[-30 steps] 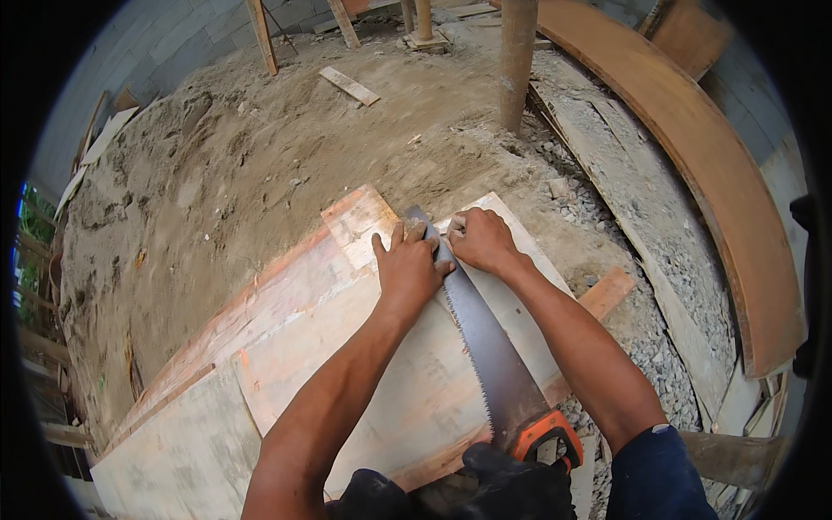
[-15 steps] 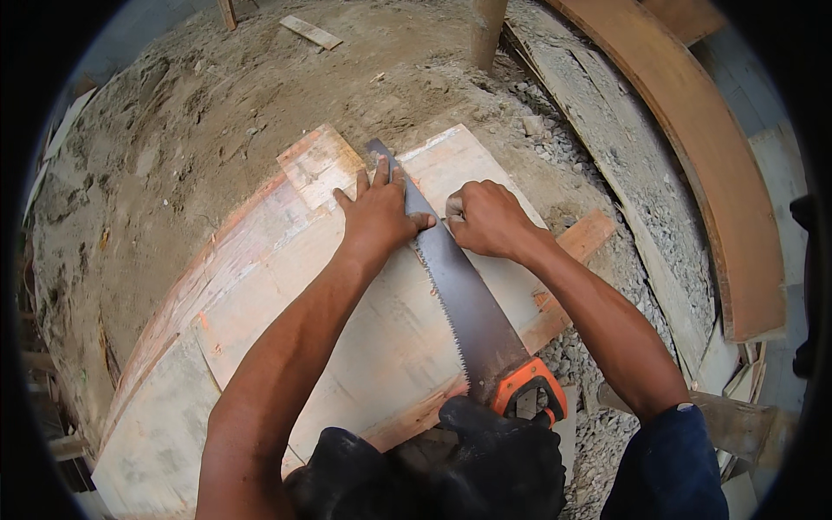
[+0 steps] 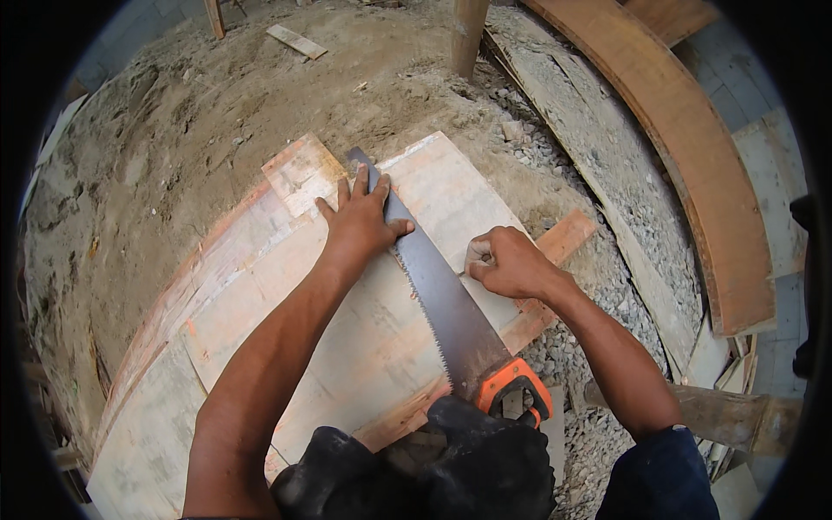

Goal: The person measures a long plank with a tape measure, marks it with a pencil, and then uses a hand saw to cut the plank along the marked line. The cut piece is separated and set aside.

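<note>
A handsaw (image 3: pixel 446 299) with a grey toothed blade and an orange and black handle lies flat across a pale wooden panel (image 3: pixel 347 347), its handle close to me. My left hand (image 3: pixel 357 224) rests near the blade's far end, fingers spread and thumb lying on the metal, pressing it against the wood. To the right of the blade's smooth edge, my right hand (image 3: pixel 513 263) is curled closed over the panel. Its thumb and fingertips are pinched together; whatever they hold is too small to make out.
A small wooden block (image 3: pixel 303 173) sits at the panel's far left edge. Beneath the panel, a reddish timber (image 3: pixel 568 238) sticks out on the right. Gravel (image 3: pixel 598 433), a long curved brown board (image 3: pixel 693 156) and a wooden post (image 3: pixel 466 39) are farther right. Sandy soil (image 3: pixel 156 173) spreads left.
My right hand has moved toward me and slightly away from the blade's edge. My left hand keeps its place on the saw. The whole view has shifted a little.
</note>
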The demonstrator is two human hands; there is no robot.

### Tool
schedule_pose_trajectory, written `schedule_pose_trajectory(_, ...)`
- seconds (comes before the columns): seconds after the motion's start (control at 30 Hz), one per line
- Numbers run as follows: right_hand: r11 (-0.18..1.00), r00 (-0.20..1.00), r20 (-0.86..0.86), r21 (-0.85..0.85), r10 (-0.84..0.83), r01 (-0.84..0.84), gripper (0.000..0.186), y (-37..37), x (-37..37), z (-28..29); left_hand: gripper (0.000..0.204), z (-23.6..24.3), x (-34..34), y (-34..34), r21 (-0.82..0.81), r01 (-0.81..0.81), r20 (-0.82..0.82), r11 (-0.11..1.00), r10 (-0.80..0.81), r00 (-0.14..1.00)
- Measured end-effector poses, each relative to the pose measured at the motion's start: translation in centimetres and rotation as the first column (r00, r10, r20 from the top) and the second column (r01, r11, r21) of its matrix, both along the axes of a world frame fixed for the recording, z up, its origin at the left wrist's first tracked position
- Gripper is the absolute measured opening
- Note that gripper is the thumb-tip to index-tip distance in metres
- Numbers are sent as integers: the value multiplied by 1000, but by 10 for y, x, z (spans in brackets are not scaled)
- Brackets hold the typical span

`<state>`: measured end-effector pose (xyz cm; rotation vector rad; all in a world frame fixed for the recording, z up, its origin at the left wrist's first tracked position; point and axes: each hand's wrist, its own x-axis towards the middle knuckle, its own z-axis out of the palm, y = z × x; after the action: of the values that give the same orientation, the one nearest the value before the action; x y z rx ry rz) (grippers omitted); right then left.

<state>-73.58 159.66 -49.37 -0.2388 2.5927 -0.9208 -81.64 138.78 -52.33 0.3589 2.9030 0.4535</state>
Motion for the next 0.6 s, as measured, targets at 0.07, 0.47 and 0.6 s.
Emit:
schedule_pose_trajectory(0.07, 985, 983, 141, 108, 119, -135, 12, 1, -30, 7, 91, 0, 0, 0, -7, 3, -5, 1000, -3, 1000)
schedule_pose_trajectory(0.47, 884, 956, 58, 367, 288, -288, 27, -52, -122, 22, 91, 0, -1, -2, -14, 13, 0, 1000, -13, 1000)
schedule_pose_trajectory(0.6, 955, 968, -160, 259, 191, -146, 29, -34, -68, 6, 91, -3, 0, -1, -6, 6, -5, 1000, -6, 1000)
